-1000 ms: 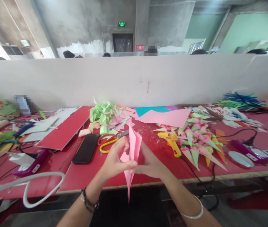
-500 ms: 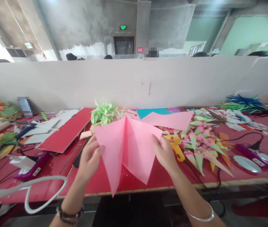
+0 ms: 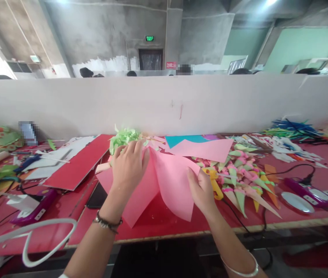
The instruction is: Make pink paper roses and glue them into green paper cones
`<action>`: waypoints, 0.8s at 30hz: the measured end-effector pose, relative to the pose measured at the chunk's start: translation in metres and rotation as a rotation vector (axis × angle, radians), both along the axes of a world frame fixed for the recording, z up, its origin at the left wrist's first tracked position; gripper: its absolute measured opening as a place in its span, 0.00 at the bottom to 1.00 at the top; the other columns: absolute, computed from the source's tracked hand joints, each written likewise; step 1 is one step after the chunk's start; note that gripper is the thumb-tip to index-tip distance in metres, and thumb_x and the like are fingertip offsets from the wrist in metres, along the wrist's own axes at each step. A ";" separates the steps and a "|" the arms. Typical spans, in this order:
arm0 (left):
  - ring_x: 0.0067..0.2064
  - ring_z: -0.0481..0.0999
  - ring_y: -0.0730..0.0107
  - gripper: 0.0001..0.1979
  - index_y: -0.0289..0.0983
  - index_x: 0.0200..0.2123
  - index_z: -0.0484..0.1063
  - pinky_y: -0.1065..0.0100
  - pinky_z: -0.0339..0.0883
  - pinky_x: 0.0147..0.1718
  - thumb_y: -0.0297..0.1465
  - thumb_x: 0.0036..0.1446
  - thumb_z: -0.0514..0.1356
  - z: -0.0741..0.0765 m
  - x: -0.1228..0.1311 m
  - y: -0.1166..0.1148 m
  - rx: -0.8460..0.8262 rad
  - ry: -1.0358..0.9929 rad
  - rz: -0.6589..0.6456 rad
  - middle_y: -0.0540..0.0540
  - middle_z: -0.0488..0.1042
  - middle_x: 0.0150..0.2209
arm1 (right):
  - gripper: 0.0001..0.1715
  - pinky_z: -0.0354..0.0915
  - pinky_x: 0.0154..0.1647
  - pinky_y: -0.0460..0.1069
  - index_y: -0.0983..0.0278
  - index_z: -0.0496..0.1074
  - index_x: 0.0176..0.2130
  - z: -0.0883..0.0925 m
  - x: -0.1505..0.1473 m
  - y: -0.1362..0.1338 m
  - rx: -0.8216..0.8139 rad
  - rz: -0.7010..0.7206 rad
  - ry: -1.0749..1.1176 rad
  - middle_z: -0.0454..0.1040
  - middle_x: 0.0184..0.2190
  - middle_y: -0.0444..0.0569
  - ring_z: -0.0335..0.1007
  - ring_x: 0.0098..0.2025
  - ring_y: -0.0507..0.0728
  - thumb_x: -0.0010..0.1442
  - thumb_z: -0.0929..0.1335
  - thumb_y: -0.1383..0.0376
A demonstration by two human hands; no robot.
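Observation:
A creased pink paper sheet point(image 3: 166, 185) lies spread over the red table point(image 3: 164, 222) in front of me. My left hand point(image 3: 129, 166) rests palm down on the sheet's left half, fingers stretched toward its top fold. My right hand point(image 3: 201, 189) pinches the sheet's right edge between thumb and fingers. A black phone point(image 3: 96, 199) peeks out from under the sheet's left corner.
A yellow glue gun point(image 3: 214, 185) and several pink-and-green paper cones point(image 3: 242, 181) lie right of my right hand. Behind the sheet are green paper scraps point(image 3: 122, 138) and pink and teal sheets point(image 3: 201, 146). A red board point(image 3: 78, 164) and purple glue guns point(image 3: 308, 187) flank the area. A white partition point(image 3: 164, 102) closes the back.
The folded pink paper was opened out and lowered onto the table. My left hand moved from its left edge onto its top; the scissors and most of the phone are now covered.

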State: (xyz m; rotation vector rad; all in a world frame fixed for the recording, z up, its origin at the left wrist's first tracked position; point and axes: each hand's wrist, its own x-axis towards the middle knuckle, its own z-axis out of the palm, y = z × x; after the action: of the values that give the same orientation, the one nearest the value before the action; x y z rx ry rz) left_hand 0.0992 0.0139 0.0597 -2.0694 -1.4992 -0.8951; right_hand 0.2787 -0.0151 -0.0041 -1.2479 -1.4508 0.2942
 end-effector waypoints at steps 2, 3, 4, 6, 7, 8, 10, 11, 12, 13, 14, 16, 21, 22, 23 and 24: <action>0.35 0.71 0.64 0.16 0.36 0.40 0.68 0.63 0.59 0.39 0.35 0.59 0.44 -0.001 0.006 0.011 -0.084 -0.039 -0.034 0.44 0.73 0.36 | 0.15 0.57 0.23 0.47 0.66 0.68 0.33 -0.004 0.003 0.000 -0.019 0.013 0.057 0.63 0.18 0.43 0.58 0.21 0.52 0.58 0.58 0.59; 0.33 0.70 0.66 0.16 0.36 0.36 0.69 0.66 0.59 0.36 0.36 0.59 0.45 -0.002 0.008 0.015 -0.117 -0.069 -0.065 0.44 0.72 0.34 | 0.15 0.58 0.24 0.47 0.66 0.67 0.31 -0.005 0.004 0.000 -0.026 0.017 0.087 0.64 0.19 0.43 0.59 0.22 0.52 0.58 0.59 0.58; 0.32 0.69 0.67 0.16 0.36 0.32 0.69 0.68 0.58 0.33 0.37 0.58 0.46 -0.003 0.008 0.019 -0.144 -0.104 -0.107 0.45 0.72 0.32 | 0.15 0.59 0.25 0.47 0.65 0.67 0.31 -0.007 0.005 0.000 -0.037 0.014 0.117 0.65 0.20 0.44 0.60 0.24 0.53 0.58 0.59 0.58; 0.29 0.66 0.71 0.17 0.35 0.23 0.66 0.71 0.55 0.28 0.37 0.57 0.47 -0.005 0.007 0.025 -0.181 -0.186 -0.194 0.48 0.68 0.26 | 0.15 0.59 0.28 0.47 0.65 0.66 0.29 -0.010 0.007 0.001 -0.070 -0.003 0.171 0.65 0.22 0.45 0.62 0.27 0.54 0.57 0.59 0.57; 0.26 0.63 0.73 0.18 0.35 0.19 0.63 0.72 0.54 0.27 0.36 0.57 0.48 -0.005 0.006 0.027 -0.195 -0.232 -0.230 0.49 0.65 0.22 | 0.15 0.59 0.28 0.47 0.65 0.65 0.28 -0.012 0.008 0.002 -0.092 -0.020 0.193 0.65 0.22 0.45 0.62 0.27 0.54 0.57 0.59 0.56; 0.24 0.60 0.75 0.18 0.35 0.16 0.60 0.72 0.52 0.25 0.36 0.56 0.49 -0.005 0.005 0.029 -0.207 -0.275 -0.260 0.51 0.61 0.20 | 0.16 0.59 0.28 0.47 0.65 0.64 0.27 -0.014 0.009 0.002 -0.114 -0.041 0.210 0.64 0.21 0.44 0.62 0.26 0.53 0.57 0.60 0.56; 0.23 0.56 0.76 0.19 0.36 0.14 0.54 0.73 0.51 0.24 0.35 0.54 0.50 -0.004 0.001 0.033 -0.232 -0.347 -0.305 0.53 0.54 0.17 | 0.17 0.58 0.26 0.47 0.64 0.62 0.24 -0.017 0.010 0.004 -0.149 -0.080 0.223 0.61 0.19 0.43 0.59 0.24 0.53 0.56 0.60 0.55; 0.23 0.55 0.77 0.19 0.36 0.14 0.52 0.73 0.51 0.25 0.35 0.53 0.51 -0.003 -0.001 0.035 -0.243 -0.370 -0.328 0.53 0.53 0.17 | 0.17 0.57 0.25 0.47 0.64 0.62 0.24 -0.018 0.010 0.005 -0.156 -0.092 0.223 0.60 0.19 0.42 0.58 0.24 0.52 0.56 0.60 0.55; 0.23 0.56 0.77 0.18 0.36 0.14 0.52 0.73 0.52 0.25 0.35 0.53 0.51 -0.002 -0.003 0.037 -0.257 -0.379 -0.360 0.53 0.53 0.17 | 0.17 0.57 0.25 0.47 0.64 0.62 0.24 -0.019 0.011 0.005 -0.160 -0.097 0.220 0.59 0.19 0.42 0.58 0.24 0.52 0.56 0.60 0.55; 0.24 0.56 0.77 0.18 0.36 0.14 0.51 0.73 0.53 0.26 0.35 0.52 0.51 -0.001 -0.005 0.038 -0.270 -0.376 -0.391 0.53 0.53 0.18 | 0.16 0.57 0.26 0.47 0.64 0.62 0.25 -0.020 0.010 0.006 -0.162 -0.093 0.216 0.60 0.19 0.42 0.58 0.25 0.52 0.56 0.60 0.55; 0.24 0.56 0.77 0.18 0.36 0.15 0.51 0.73 0.53 0.27 0.34 0.52 0.51 0.000 -0.007 0.039 -0.285 -0.362 -0.418 0.53 0.54 0.19 | 0.16 0.57 0.26 0.47 0.64 0.63 0.26 -0.021 0.010 0.007 -0.165 -0.089 0.213 0.60 0.20 0.42 0.58 0.25 0.52 0.56 0.60 0.55; 0.24 0.56 0.77 0.17 0.36 0.15 0.49 0.73 0.52 0.27 0.33 0.53 0.50 0.001 -0.009 0.038 -0.303 -0.328 -0.435 0.53 0.54 0.19 | 0.17 0.57 0.26 0.47 0.64 0.62 0.26 -0.021 0.009 0.008 -0.175 -0.090 0.214 0.60 0.20 0.42 0.58 0.26 0.53 0.55 0.60 0.54; 0.23 0.53 0.77 0.16 0.36 0.16 0.47 0.72 0.48 0.24 0.30 0.52 0.50 -0.001 -0.009 0.034 -0.279 -0.310 -0.397 0.54 0.51 0.18 | 0.17 0.58 0.26 0.47 0.64 0.60 0.24 -0.020 0.005 0.007 -0.185 -0.068 0.237 0.59 0.19 0.41 0.58 0.25 0.52 0.55 0.60 0.54; 0.23 0.53 0.77 0.17 0.36 0.16 0.48 0.72 0.47 0.24 0.31 0.52 0.50 -0.001 -0.009 0.034 -0.276 -0.319 -0.390 0.54 0.51 0.18 | 0.17 0.58 0.25 0.47 0.64 0.60 0.24 -0.020 0.004 0.007 -0.183 -0.063 0.240 0.58 0.18 0.41 0.57 0.24 0.52 0.55 0.60 0.54; 0.22 0.52 0.77 0.17 0.36 0.15 0.48 0.72 0.47 0.23 0.32 0.52 0.51 -0.002 -0.009 0.034 -0.274 -0.328 -0.387 0.54 0.50 0.17 | 0.17 0.57 0.25 0.47 0.64 0.60 0.23 -0.020 0.004 0.006 -0.181 -0.062 0.242 0.57 0.18 0.41 0.57 0.23 0.51 0.55 0.60 0.54; 0.22 0.51 0.78 0.18 0.36 0.15 0.48 0.72 0.47 0.23 0.33 0.52 0.52 -0.002 -0.009 0.034 -0.272 -0.333 -0.391 0.54 0.49 0.17 | 0.17 0.57 0.24 0.47 0.64 0.60 0.23 -0.020 0.004 0.006 -0.179 -0.061 0.245 0.57 0.18 0.41 0.57 0.23 0.51 0.55 0.60 0.54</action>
State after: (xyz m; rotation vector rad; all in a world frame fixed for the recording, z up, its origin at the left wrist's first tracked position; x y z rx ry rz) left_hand 0.0899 0.0478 0.0572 -2.5723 -1.4640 -1.2967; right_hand 0.2827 -0.0091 -0.0245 -1.3464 -1.1945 0.5262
